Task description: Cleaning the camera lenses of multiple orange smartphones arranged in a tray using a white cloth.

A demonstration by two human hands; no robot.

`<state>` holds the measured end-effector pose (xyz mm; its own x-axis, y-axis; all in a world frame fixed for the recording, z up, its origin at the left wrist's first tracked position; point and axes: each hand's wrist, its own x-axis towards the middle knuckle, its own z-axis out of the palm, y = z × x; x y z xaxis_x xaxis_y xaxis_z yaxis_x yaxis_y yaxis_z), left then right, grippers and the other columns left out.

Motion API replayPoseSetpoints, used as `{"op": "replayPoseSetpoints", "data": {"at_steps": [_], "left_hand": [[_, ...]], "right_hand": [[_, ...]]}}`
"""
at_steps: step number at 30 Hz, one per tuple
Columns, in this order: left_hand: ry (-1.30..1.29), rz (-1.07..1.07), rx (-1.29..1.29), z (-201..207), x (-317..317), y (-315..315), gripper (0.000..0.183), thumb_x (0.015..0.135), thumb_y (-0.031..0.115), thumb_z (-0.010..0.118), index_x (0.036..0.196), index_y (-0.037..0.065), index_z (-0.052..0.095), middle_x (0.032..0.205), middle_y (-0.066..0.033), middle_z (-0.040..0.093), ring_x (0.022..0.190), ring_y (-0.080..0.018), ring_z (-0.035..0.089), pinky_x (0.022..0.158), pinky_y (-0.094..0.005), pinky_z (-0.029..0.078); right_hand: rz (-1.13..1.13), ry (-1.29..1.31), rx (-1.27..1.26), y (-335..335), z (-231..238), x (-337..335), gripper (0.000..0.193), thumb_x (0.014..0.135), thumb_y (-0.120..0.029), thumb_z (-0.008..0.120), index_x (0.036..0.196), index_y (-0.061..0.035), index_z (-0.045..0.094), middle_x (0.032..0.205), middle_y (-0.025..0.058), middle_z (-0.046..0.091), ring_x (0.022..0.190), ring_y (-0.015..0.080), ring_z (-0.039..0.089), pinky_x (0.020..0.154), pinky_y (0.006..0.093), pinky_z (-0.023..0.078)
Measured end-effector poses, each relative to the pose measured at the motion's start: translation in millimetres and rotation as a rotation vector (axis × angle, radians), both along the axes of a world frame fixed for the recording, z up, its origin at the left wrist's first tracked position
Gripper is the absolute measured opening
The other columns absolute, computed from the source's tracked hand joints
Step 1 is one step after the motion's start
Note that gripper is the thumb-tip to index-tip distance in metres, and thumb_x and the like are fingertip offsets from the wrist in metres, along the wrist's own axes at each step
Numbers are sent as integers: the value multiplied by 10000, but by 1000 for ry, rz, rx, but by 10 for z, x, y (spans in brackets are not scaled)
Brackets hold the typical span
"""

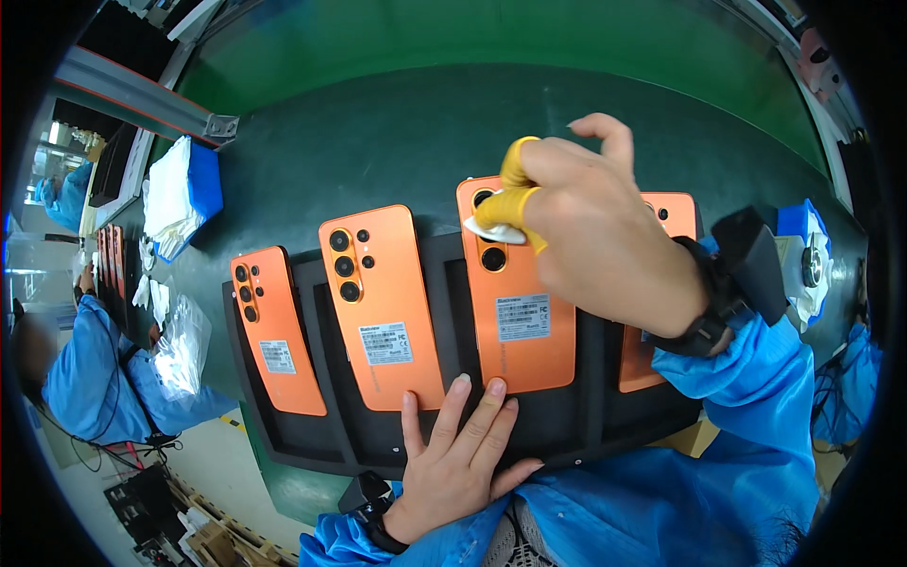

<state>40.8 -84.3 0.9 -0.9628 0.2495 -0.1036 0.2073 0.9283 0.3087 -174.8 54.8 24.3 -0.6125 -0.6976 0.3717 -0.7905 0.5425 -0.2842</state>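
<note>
Several orange smartphones lie back side up in a black foam tray. My right hand, with yellow finger cots on its fingers, pinches a white cloth against the camera lenses of the third phone from the left. Fingers of my left hand are spread over the tray's near edge, their tips at the lower ends of the second phone and the third one. At the left end sits another phone. My right hand and wrist partly cover the rightmost phone.
On the green table, a blue box of white cloths stands at the left. Another blue box with white cloths is at the right. A clear plastic bag hangs near a co-worker in blue at the left.
</note>
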Motion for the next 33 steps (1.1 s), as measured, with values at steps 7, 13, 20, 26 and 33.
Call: {"op": "replayPoseSetpoints", "data": {"at_steps": [7,13,20,26,33], "left_hand": [[11,7,-19,3,6,4,653,783,631,609,1190,121,649,1392,-47,513,1385,-313,326,1122,-624,105],[4,-1,-7,13,-23,14,651,780,628,616,1181,116,653,1385,-47,519,1379,-312,336,1119,-624,116],[33,20,16,9,13,-15,620,783,591,635,1194,126,643,1399,-35,499,1385,-294,323,1120,-620,119],[60,10,122,-24,9,-4,580,828,567,604,1216,136,614,1438,-27,458,1396,-254,317,1128,-608,82],[60,-4,146,-33,40,-61,551,822,521,629,1199,119,624,1448,-61,442,1405,-282,292,1120,-609,110]], "right_hand": [[-135,121,74,243,81,-68,385,676,135,571,941,-84,745,865,48,571,839,220,566,976,483,289],[-43,154,69,244,-10,92,299,734,54,621,936,-124,752,881,-4,586,802,156,565,981,474,285],[-169,318,104,204,62,40,388,669,91,590,978,-94,734,909,34,592,874,195,570,1001,476,280],[-259,274,165,379,230,121,358,668,87,602,969,-60,726,865,58,555,867,232,561,955,427,312],[-196,298,196,357,223,227,276,717,0,645,958,-103,731,848,20,576,854,206,563,937,449,333]]}}
